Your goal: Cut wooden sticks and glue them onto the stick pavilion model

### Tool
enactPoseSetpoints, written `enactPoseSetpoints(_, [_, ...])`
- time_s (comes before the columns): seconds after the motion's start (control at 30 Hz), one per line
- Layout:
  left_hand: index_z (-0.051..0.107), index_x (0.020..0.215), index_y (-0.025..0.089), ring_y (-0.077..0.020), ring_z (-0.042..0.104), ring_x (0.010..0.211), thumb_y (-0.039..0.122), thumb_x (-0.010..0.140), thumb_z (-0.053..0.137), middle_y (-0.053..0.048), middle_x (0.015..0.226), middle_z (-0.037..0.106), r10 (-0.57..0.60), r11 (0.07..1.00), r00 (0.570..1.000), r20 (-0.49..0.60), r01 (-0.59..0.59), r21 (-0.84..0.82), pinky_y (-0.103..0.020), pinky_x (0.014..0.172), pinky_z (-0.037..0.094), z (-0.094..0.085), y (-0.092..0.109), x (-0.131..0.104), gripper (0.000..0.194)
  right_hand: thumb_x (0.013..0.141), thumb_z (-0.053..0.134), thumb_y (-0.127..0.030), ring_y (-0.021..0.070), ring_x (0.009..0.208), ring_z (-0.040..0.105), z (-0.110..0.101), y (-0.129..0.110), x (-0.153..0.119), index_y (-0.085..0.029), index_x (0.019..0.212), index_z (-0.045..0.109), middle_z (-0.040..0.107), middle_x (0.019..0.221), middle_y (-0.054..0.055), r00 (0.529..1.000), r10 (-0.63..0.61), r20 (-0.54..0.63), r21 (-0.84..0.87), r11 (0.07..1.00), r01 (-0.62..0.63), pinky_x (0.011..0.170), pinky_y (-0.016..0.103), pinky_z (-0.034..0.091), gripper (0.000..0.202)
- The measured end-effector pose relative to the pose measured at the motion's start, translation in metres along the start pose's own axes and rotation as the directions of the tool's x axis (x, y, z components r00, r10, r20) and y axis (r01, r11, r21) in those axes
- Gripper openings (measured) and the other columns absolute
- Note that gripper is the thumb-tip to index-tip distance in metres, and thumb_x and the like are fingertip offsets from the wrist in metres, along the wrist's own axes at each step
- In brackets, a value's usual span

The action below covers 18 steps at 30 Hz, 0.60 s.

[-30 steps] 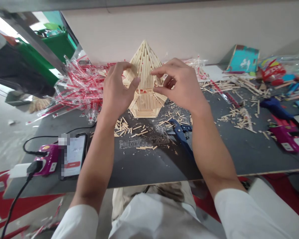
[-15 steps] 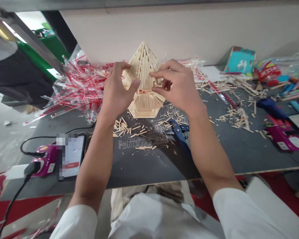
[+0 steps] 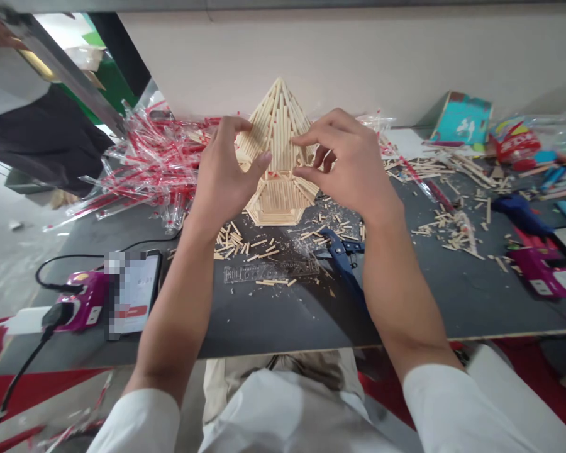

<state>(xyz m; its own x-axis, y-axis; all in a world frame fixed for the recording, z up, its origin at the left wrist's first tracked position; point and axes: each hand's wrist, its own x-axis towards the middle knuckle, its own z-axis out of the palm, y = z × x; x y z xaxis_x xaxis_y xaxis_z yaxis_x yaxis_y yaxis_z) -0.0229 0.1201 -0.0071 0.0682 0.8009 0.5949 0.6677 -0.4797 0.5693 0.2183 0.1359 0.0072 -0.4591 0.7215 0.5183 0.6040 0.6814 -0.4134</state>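
Note:
A small house-like model of pale wooden sticks (image 3: pixel 279 135) stands upright at the back of the table, with a pointed roof and a low many-sided base (image 3: pixel 277 217). At its left side is my left hand (image 3: pixel 229 167), thumb and fingers apart, the fingertips by the roof; whether they touch it I cannot tell. My right hand (image 3: pixel 346 157) is at the model's right side, with a gap between thumb and forefinger and the other fingers curled. Nothing shows between its fingertips. In front lie cut stick pieces (image 3: pixel 231 242), a clear plastic ruler (image 3: pixel 268 270) and a blue hand cutter (image 3: pixel 346 264).
Red-and-clear plastic wrappers (image 3: pixel 155 160) are heaped at the left. A phone (image 3: pixel 139 292) and a purple power socket (image 3: pixel 82 302) sit near the front left. Loose sticks (image 3: pixel 466 167), a blue-handled tool (image 3: pixel 523 212) and another purple socket (image 3: pixel 544 270) are at right. A person (image 3: pixel 33 126) stands at far left.
The view has shifted slightly, so the model and both hands appear a little farther right. My hands keep nearly the same pose around the model. The person at far left has moved slightly.

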Motion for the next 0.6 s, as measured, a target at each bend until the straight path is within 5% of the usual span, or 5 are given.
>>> enactPoseSetpoints(0.47, [0.055,0.124,0.035,-0.0390,0.060,0.132,0.060,0.092,0.071,-0.011,0.134,0.064,-0.014,0.996,0.999,0.033,0.011,0.084,-0.062,0.113,0.049,-0.002,0.001,0.001,0.044,0.097,0.071,-0.035,0.0254,0.092,0.070,-0.007,-0.013,-0.001,-0.027,0.130,0.070,0.067,0.126,0.012,0.997,0.036,0.069,-0.075,0.997,-0.031,0.088,0.045,0.058,0.034])
enactPoseSetpoints(0.6, [0.058,0.117,0.033,-0.0374,0.060,0.128,0.057,0.089,0.075,-0.010,0.130,0.065,-0.005,0.994,0.999,-0.043,0.009,0.111,-0.061,0.111,0.049,-0.002,0.004,0.000,0.040,0.096,0.073,-0.034,0.0249,0.090,0.070,-0.011,-0.017,-0.002,-0.028,0.132,0.070,0.067,0.128,0.012,0.996,0.031,0.082,-0.066,0.998,-0.026,0.086,0.044,0.059,0.036])
